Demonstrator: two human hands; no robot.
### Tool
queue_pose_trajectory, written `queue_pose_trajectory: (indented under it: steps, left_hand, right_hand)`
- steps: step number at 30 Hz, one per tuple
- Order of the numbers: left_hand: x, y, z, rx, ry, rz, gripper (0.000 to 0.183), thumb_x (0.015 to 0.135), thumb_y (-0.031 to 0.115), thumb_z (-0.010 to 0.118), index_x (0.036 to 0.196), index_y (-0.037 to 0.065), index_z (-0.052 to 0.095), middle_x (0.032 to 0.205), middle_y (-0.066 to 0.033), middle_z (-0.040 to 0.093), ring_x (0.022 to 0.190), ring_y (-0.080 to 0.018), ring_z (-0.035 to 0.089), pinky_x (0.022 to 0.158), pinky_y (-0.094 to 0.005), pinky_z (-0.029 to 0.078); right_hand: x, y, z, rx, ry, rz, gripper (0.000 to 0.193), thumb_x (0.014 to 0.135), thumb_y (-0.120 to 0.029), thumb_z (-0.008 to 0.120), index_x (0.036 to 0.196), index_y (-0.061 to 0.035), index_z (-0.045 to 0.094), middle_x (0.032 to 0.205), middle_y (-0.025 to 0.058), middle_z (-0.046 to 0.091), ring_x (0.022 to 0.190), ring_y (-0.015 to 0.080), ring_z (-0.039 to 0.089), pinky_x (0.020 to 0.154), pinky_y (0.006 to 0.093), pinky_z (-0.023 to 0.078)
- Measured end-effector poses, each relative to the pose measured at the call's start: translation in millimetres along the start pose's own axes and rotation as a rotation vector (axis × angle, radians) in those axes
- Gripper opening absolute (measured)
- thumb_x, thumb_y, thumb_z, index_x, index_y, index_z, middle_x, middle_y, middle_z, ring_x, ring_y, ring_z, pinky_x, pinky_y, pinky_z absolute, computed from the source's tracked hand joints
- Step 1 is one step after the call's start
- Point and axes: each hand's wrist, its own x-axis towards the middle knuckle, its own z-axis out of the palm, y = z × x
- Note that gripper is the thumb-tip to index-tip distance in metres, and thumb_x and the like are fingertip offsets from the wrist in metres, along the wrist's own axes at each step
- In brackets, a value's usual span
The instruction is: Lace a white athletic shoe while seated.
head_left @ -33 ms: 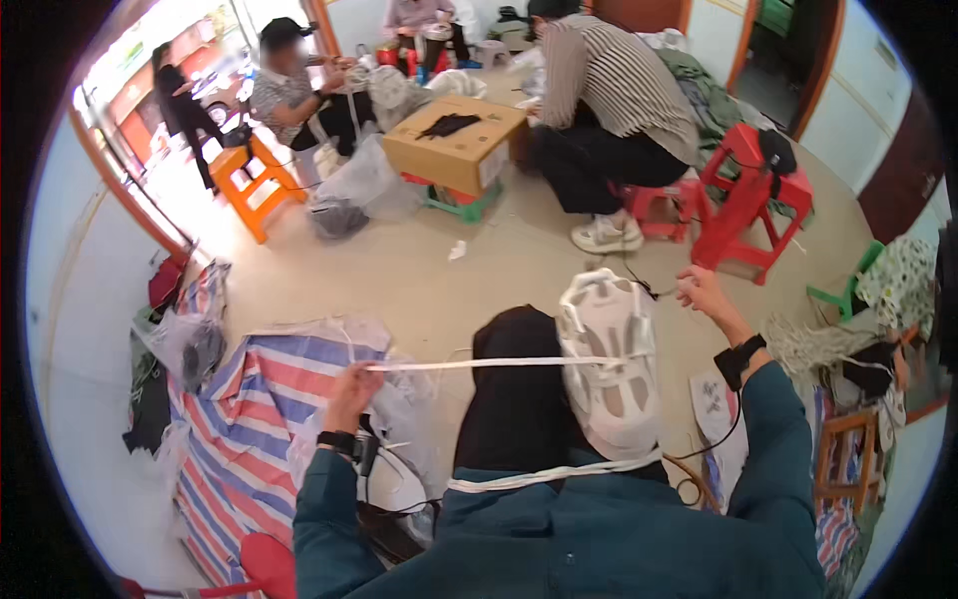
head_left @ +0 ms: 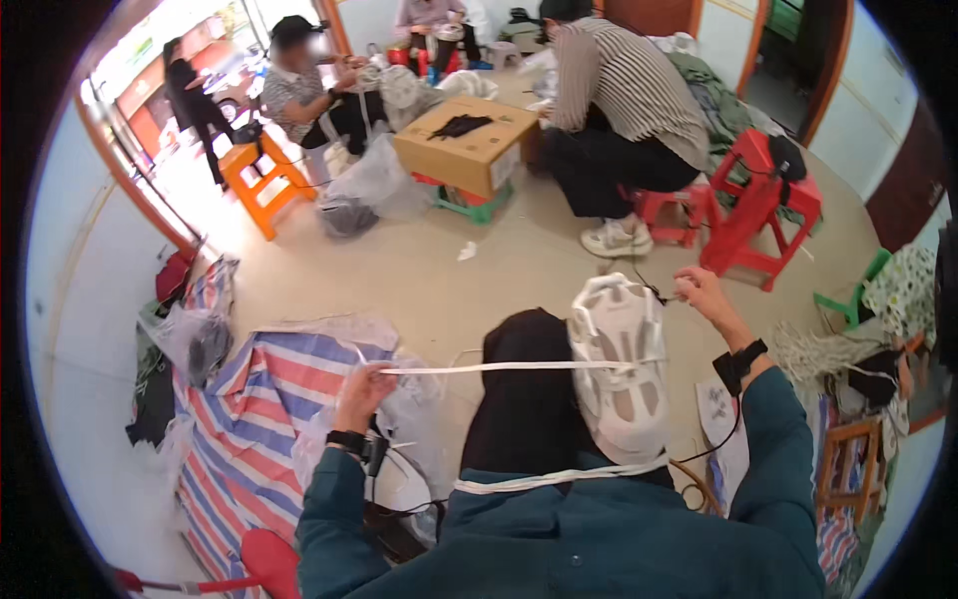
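Observation:
On my right thigh rests a white shoe (head_left: 624, 399) with a cut-out upper, its toe end toward me. A flat white shoelace (head_left: 479, 368) runs taut from the shoe's lacing area across my left leg. My left hand (head_left: 361, 392) pinches the lace's far end, out to the left. Beyond the shoe to the right, my right hand (head_left: 704, 292) is raised with fingers pinched together; what they hold is too small to make out. More white laces (head_left: 539, 479) lie across my lap at the waist.
A striped tarp (head_left: 269, 409) covers the left floor. Ahead are a cardboard box (head_left: 464, 145), an orange stool (head_left: 261, 185), red stools (head_left: 763, 215) and several seated people. To the right hang bundled white laces (head_left: 828, 349) near a wooden stool (head_left: 848, 469). A black cable (head_left: 723, 439) runs by my right arm.
The whole view has shifted slightly, so the room and shoe appear a little further right. Both hands keep nearly the same pose, and the lace stays taut.

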Motion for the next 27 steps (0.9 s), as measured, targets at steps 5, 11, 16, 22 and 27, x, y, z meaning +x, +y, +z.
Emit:
queue_pose_trajectory:
  steps: [5,11,16,22,27]
  left_hand:
    - [6.0,6.1,38.1,-0.156,0.039,-0.406,0.025,0.09,0.016,0.058,0.098,-0.006,0.064,0.087,-0.0157,0.07,0.071,-0.0252,0.07,0.065,-0.0368,0.059]
    - [2.9,26.6,91.8,0.325,-0.075,-0.325,0.022,0.088,0.015,0.056,0.088,-0.005,0.067,0.074,-0.013,0.07,0.059,-0.0198,0.068,0.053,-0.0315,0.057]
    - [-15.7,56.9,128.1,0.637,0.106,0.293,0.02,0.088,0.011,0.059,0.099,-0.003,0.067,0.079,-0.0157,0.071,0.065,-0.0203,0.069,0.064,-0.0315,0.055]
    - [-23.2,113.3,195.8,0.603,-0.04,0.738,0.017,0.081,0.003,0.065,0.098,0.001,0.067,0.099,-0.0154,0.069,0.093,-0.0293,0.067,0.081,-0.0355,0.052]
    - [-14.1,124.6,249.7,0.654,-0.326,0.878,0.026,0.075,-0.003,0.062,0.1,0.001,0.064,0.113,-0.0167,0.064,0.107,-0.0356,0.058,0.095,-0.0434,0.045]
  right_hand:
    - [6.4,-80.3,65.0,0.031,-0.197,-0.235,0.028,0.091,-0.024,0.058,0.103,-0.0004,0.068,0.105,0.014,0.068,0.099,0.0187,0.062,0.087,0.0298,0.046]
    - [-20.0,-101.4,60.8,0.112,-0.389,-0.279,0.028,0.087,-0.021,0.057,0.097,0.0009,0.071,0.127,0.0167,0.06,0.116,0.0233,0.055,0.099,0.0331,0.041]
    - [-45.6,-90.3,49.3,0.321,-0.264,-0.148,0.027,0.087,-0.018,0.057,0.095,0.0039,0.071,0.126,0.0169,0.061,0.115,0.0243,0.055,0.099,0.0332,0.041]
    - [-43.4,-71.7,58.2,0.396,-0.214,-0.059,0.03,0.091,-0.016,0.055,0.112,0.002,0.067,0.116,0.0103,0.066,0.104,0.0175,0.061,0.093,0.0299,0.047]
    - [-44.2,-57.3,65.7,0.331,-0.129,-0.178,0.035,0.091,-0.02,0.057,0.117,0.0013,0.065,0.121,0.0129,0.065,0.113,0.0195,0.057,0.099,0.0308,0.043]
